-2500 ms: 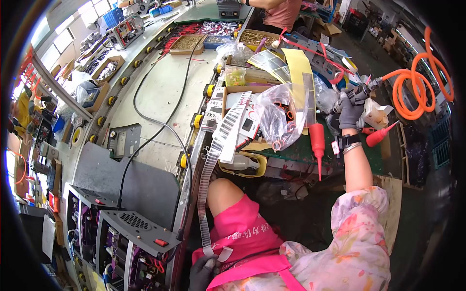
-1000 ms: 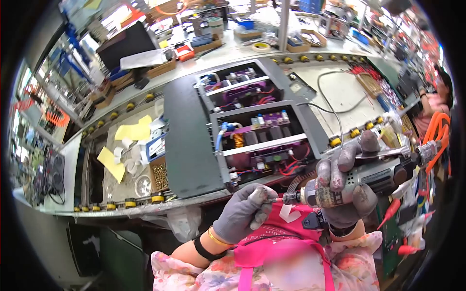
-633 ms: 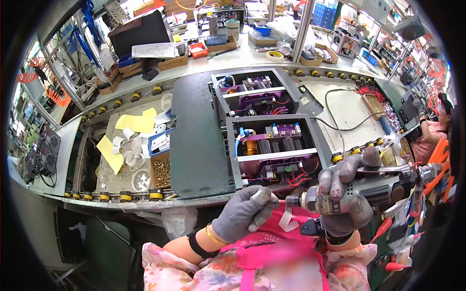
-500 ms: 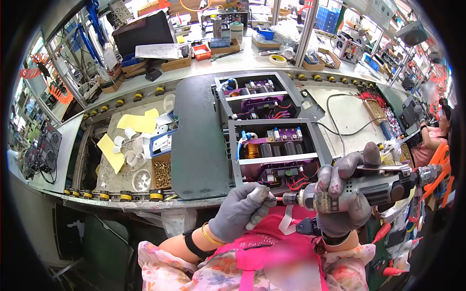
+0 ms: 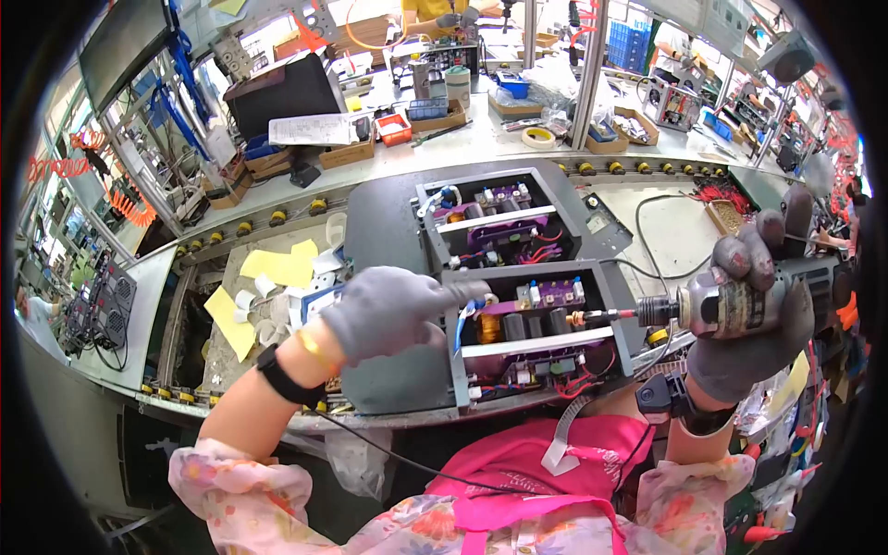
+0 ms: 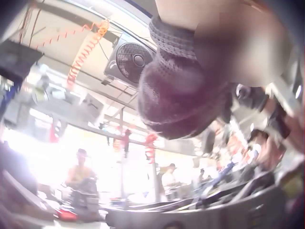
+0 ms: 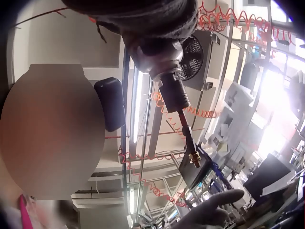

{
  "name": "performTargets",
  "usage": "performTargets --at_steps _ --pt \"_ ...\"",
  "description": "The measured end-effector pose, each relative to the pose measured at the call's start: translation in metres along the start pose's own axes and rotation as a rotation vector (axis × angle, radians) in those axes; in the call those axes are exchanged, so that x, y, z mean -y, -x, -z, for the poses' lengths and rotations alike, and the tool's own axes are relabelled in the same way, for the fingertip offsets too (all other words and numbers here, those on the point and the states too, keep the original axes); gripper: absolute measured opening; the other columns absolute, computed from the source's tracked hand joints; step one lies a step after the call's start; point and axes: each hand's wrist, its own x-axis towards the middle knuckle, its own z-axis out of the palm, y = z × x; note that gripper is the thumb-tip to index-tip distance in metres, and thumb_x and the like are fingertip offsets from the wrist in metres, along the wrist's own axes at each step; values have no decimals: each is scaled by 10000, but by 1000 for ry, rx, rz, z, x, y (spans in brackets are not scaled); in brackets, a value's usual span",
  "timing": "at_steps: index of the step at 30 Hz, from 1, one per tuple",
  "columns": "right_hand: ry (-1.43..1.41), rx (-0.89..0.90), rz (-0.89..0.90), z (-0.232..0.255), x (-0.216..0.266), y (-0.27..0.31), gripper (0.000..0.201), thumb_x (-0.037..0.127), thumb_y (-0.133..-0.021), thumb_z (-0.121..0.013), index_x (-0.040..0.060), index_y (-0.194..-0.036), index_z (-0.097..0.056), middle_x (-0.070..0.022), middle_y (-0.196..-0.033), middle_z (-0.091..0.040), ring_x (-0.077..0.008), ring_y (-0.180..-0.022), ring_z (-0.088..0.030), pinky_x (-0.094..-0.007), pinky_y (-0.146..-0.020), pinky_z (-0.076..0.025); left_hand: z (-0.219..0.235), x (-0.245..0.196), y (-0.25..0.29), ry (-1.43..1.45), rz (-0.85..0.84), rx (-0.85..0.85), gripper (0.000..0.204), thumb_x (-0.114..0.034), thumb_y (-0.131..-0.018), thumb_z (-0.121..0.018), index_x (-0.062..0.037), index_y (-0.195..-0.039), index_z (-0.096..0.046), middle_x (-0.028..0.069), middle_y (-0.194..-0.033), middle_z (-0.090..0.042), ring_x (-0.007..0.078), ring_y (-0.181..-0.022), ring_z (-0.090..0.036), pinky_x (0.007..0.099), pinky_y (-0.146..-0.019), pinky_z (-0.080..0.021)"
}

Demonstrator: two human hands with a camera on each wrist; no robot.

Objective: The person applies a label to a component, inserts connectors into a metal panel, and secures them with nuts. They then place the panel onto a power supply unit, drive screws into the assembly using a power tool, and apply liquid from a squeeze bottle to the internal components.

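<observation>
Left gloved hand, now away from the bit, is open, index finger extended; right hand grips the brass-tipped power driver above an open electronics chassis.

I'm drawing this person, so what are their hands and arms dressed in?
Grey gloves cover the left hand and right hand. Left, there's a gold bangle and black band; right, a black strap with a black box. The puffy sleeves are pale with pink and orange flowers.
</observation>
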Motion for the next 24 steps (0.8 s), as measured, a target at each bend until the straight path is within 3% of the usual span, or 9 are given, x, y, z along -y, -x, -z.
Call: performTargets --at_steps 2,4,6,9,12,17,22,24 --pt "57 -4 6 15 5 0 660 167 -888 -537 38 -1457 -228 -115 -1135 -490 -197 -895 -516 -368 -737 -519 -7 -1 -32 -131 -232 121 479 -221 -775 -674 -303 -1236 -572 62 -735 -605 270 -648 -637 397 -523 -490" --pt "121 -9 7 23 8 -1 663 145 -879 -547 23 -1452 -236 -128 -1161 -515 -178 -877 -532 -357 -794 -492 -9 -12 -60 -214 -379 124 236 -275 -805 -637 -254 -1038 -671 54 -709 -611 262 -686 -655 386 -539 -509" --pt "168 -38 19 36 11 -1 658 138 -872 -556 26 -1446 -254 -130 -1165 -528 -168 -867 -543 -363 -798 -488 -8 -19 -91 -116 -345 208 203 -314 -845 -598 -198 -995 -672 73 -710 -593 283 -668 -637 395 -559 -495" --pt "245 -69 10 54 7 -3 648 124 -860 -573 32 -1434 -286 -137 -1174 -561 -156 -851 -577 -377 -798 -490 -12 -31 -137 -1 -123 418 289 -379 -888 -558 -121 -892 -689 112 -699 -603 319 -706 -640 429 -618 -504" --pt "285 -58 -1 65 -6 -7 639 107 -838 -627 22 -1403 -340 -136 -1122 -608 -157 -821 -623 -394 -800 -511 -12 -39 -159 -9 -44 491 380 -425 -907 -520 -85 -866 -684 145 -713 -618 345 -735 -640 447 -671 -509" --pt "310 -169 -67 77 -28 -4 620 59 -789 -621 12 -1364 -394 -110 -1058 -627 -150 -824 -621 -396 -816 -530 -16 -37 -165 33 -22 541 381 -417 -907 -521 -73 -872 -683 160 -745 -628 346 -756 -641 439 -705 -511" --pt "329 -138 -104 84 -42 -5 592 16 -800 -590 16 -1360 -399 -101 -1041 -621 -153 -855 -624 -391 -843 -526 -16 -40 -165 41 11 567 360 -397 -901 -540 -66 -875 -679 165 -746 -629 351 -764 -638 442 -711 -507" --pt "320 -142 -141 83 -47 -4 579 -12 -810 -564 19 -1364 -397 -97 -1029 -620 -154 -872 -627 -386 -852 -522 -14 -39 -164 60 21 594 323 -360 -897 -556 -69 -944 -688 154 -818 -654 333 -819 -648 427 -737 -508"
